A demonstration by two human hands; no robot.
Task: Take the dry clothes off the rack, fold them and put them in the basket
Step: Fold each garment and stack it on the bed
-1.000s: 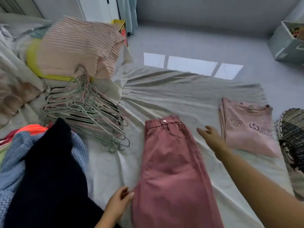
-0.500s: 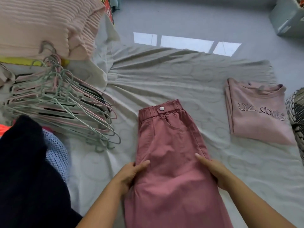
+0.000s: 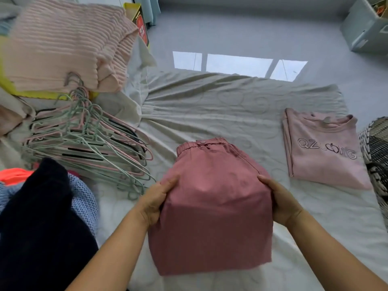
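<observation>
Dusty-pink trousers (image 3: 212, 196) lie on the pale sheet (image 3: 220, 110), their waistband pointing away from me and the lower part lifted into a fold. My left hand (image 3: 155, 200) grips the fold's left edge, thumb on top. My right hand (image 3: 279, 202) grips the right edge the same way. A folded pale pink T-shirt with lettering (image 3: 323, 150) lies flat to the right. The woven black-and-white basket (image 3: 375, 152) shows at the right edge of the view.
A heap of green and pink hangers (image 3: 88, 139) lies to the left. Behind it sits a folded pink ribbed garment (image 3: 65, 45). A dark garment (image 3: 42, 223) and a blue knit (image 3: 84, 198) are piled at the lower left. A grey box (image 3: 367, 28) stands on the floor, far right.
Both hands came to the trousers' sides, took hold and lifted the leg part up into a fold toward the waistband.
</observation>
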